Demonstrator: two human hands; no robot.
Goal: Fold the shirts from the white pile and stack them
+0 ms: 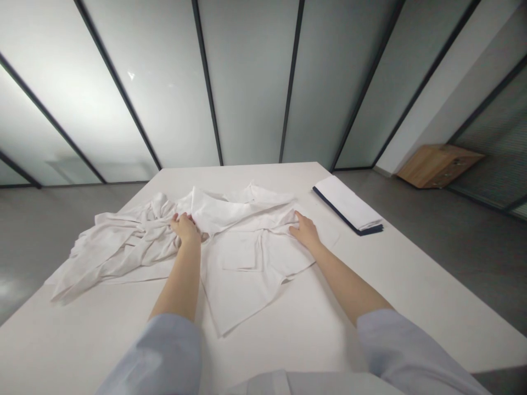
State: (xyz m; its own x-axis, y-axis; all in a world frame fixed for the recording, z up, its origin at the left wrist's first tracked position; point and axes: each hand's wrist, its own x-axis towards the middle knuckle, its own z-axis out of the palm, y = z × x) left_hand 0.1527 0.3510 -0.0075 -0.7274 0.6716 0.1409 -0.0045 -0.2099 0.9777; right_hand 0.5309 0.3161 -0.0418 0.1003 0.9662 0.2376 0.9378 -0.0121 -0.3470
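No text, label, brand, number or sign was legible in this view, either on the white garment (pixel 242 280) or on the folded white cloth with a dark edge (pixel 348 204).

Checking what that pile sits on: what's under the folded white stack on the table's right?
A dark navy layer shows beneath the folded white stack, along its edges, above the white table. What that layer is, and anything between the folds, is covered.
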